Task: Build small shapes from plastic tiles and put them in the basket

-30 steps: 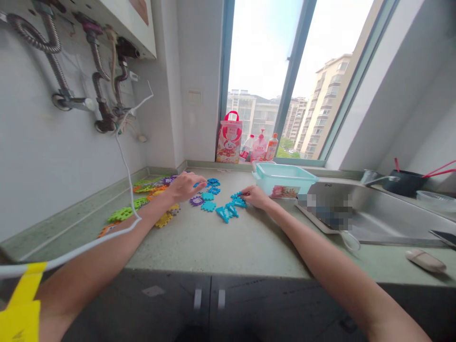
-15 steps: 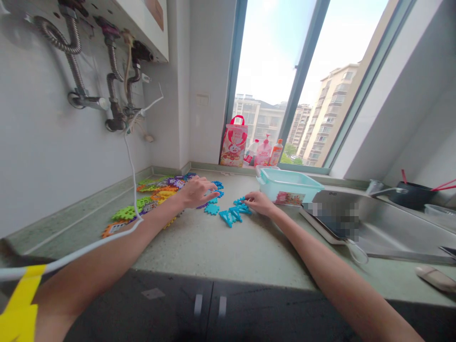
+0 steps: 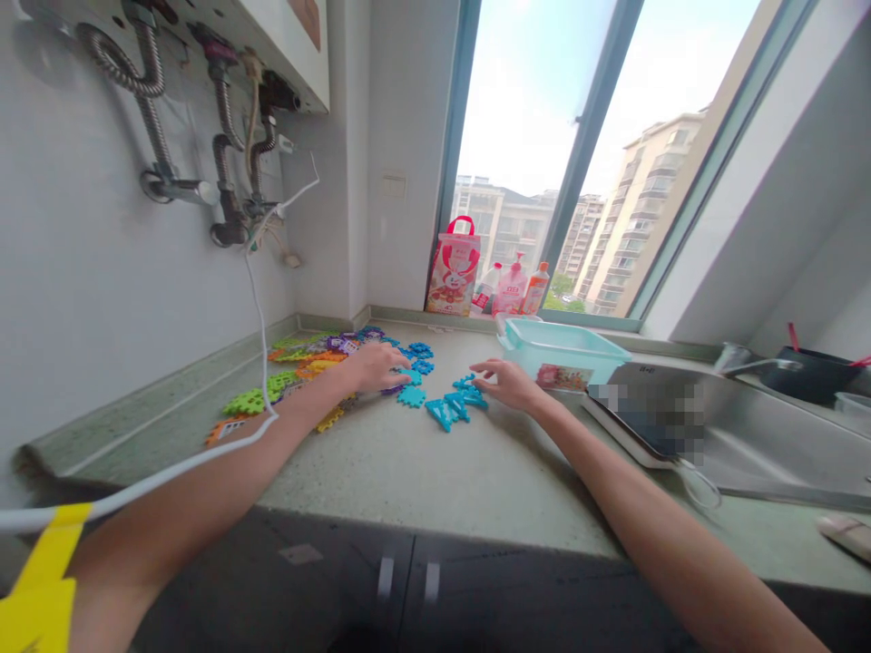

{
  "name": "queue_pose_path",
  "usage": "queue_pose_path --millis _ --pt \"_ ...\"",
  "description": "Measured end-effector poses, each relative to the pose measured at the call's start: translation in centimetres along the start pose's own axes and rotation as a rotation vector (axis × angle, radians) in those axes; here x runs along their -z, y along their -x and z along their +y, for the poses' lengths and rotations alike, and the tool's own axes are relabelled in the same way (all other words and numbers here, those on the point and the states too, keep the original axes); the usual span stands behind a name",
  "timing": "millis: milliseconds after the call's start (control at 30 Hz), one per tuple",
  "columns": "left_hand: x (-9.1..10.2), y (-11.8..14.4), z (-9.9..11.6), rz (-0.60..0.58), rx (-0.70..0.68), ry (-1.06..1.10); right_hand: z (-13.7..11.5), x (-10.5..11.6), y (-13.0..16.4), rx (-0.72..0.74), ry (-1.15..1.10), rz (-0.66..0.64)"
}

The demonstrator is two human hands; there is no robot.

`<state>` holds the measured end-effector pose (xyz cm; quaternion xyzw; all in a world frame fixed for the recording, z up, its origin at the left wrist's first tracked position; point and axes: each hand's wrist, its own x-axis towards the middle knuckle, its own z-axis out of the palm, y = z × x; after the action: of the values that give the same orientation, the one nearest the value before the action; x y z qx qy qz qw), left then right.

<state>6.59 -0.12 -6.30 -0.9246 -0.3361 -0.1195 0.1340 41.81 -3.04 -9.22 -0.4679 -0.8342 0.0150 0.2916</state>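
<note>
Two bare hands work over the counter (image 3: 387, 481), with the blue triangles (image 3: 439, 415) lying on it, between the hands and nearer the right. We see the left hand (image 3: 376, 365) above the heap's inner edge, fingers extended and thumb set apart; no piece shows in its grip, and we cannot tell whether the thumb touches the teal pieces (image 3: 411, 397) just beside it. We see the right hand (image 3: 507, 383) at the far edge of the blue triangles, thumb and forefinger parted by a narrow gap; contact there is too small to confirm. Green pieces (image 3: 251, 394) lie to the left of the left forearm, and the tub (image 3: 602, 370) stands beyond the right hand. We judge the step in hand to be positioning over individual pieces. To lift a blue triangle, we must align thumb and forefinger with one edge, close lightly, and keep adjoining pieces clear, since they lie close together and may drag.
</note>
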Motion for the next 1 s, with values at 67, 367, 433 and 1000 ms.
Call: queue_pose_path --millis 67,367,433,1000 --pt "-0.6 -0.1 0.2 -0.029 0.000 0.016 -1.8 0.7 0.1 0.070 0.046 0.120" --pt "-1.4 -0.2 -0.7 0.013 0.125 0.280 -7.0 0.9 0.1 0.337 0.049 0.119" --pt "-1.2 -0.2 -0.7 0.001 0.151 0.317 -6.5 0.9 0.2 0.313 0.052 0.129" --pt "1.8 0.3 1.9 -0.119 0.011 0.524 -6.1 0.9 0.2 0.314 0.068 0.119"
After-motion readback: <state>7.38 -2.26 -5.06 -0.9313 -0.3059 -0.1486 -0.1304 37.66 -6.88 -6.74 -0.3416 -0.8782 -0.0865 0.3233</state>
